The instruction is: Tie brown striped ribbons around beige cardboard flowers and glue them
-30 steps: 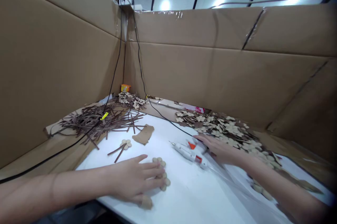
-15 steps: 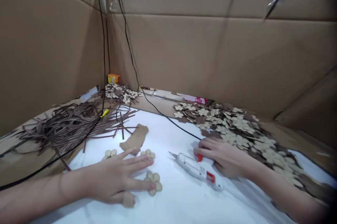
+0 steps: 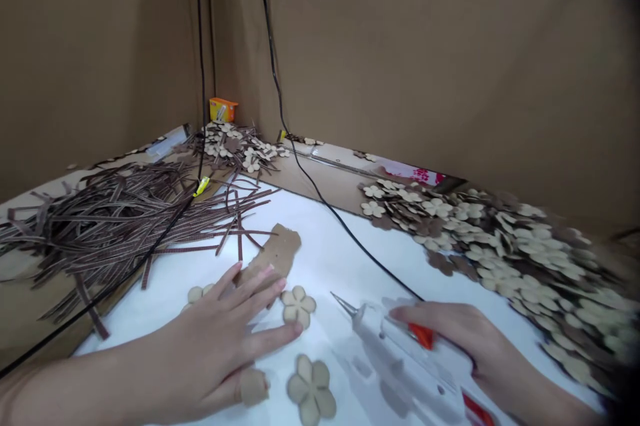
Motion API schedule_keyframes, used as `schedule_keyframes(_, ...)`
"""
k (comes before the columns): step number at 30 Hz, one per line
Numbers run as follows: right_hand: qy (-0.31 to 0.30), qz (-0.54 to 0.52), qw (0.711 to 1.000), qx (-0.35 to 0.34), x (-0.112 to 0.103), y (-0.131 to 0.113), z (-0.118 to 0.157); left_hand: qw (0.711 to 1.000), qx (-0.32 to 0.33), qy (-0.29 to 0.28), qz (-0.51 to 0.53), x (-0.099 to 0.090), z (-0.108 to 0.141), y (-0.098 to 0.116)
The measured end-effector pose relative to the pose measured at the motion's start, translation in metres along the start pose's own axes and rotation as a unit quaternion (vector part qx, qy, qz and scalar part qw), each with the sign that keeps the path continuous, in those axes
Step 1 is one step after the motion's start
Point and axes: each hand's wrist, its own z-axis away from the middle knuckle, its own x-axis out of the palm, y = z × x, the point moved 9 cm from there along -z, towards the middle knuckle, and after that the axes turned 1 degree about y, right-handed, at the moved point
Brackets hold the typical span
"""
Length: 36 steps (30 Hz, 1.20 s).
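My left hand (image 3: 210, 346) lies palm down with its fingers spread over the white sheet (image 3: 320, 259), a tan covering on its thumb. Its fingertips reach a torn brown piece (image 3: 275, 256) and the edge of a cream flower (image 3: 299, 307). A second flower (image 3: 311, 391) sits nearer to me, and another (image 3: 196, 294) is partly hidden behind the hand. On the right, my right hand (image 3: 460, 333) is closed around a white glue gun (image 3: 410, 359) with a red trigger. The metal nozzle points up and left, towards the flowers.
Brown strips (image 3: 125, 213) are heaped at the left. Cream and brown flower pieces (image 3: 510, 246) spread along the right, with a smaller pile (image 3: 235, 146) at the back corner by an orange box (image 3: 223, 110). A black cable (image 3: 345, 223) crosses the sheet. Cardboard walls (image 3: 400, 46) stand behind.
The view has shifted lower and closer. My right hand has taken hold of the glue gun and raised it. My left index finger has moved off the nearest flower.
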Motion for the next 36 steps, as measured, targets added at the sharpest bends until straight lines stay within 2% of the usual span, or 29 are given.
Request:
schedule_keyframes(3, -0.012, -0.029, 0.999, -0.029, 0.009, -0.015, -0.005, 0.999, -0.029, -0.002, -0.014, 0.001, 0.0, -0.004)
schedule_keyframes(7, -0.044, -0.014, 0.997, -0.055, 0.016, -0.019, -0.006, 1.0, -0.008, -0.02, -0.022, 0.0, -0.003, 0.0)
schedule_keyframes(12, -0.076, -0.058, 0.995, -0.023, 0.024, -0.014, -0.005, 0.998, -0.036, 0.024, -0.051, 0.0, -0.004, -0.001)
schedule_keyframes(16, -0.041, -0.081, 0.995, -0.037, 0.022, -0.018, -0.005, 0.998, -0.038, 0.023, -0.042, 0.006, -0.004, 0.0)
schedule_keyframes(20, -0.013, -0.084, 0.994, -0.063, 0.015, -0.027, -0.007, 0.999, -0.031, 0.023, -0.036, 0.004, -0.005, 0.0)
schedule_keyframes(30, -0.009, -0.122, 0.992, -0.043, 0.012, -0.031, -0.012, 0.999, 0.001, -0.035, -0.023, 0.005, -0.006, -0.001)
schedule_keyframes(36, -0.022, -0.079, 0.996, -0.044, 0.013, -0.03, -0.009, 0.999, 0.005, -0.039, 0.021, 0.002, -0.007, -0.002)
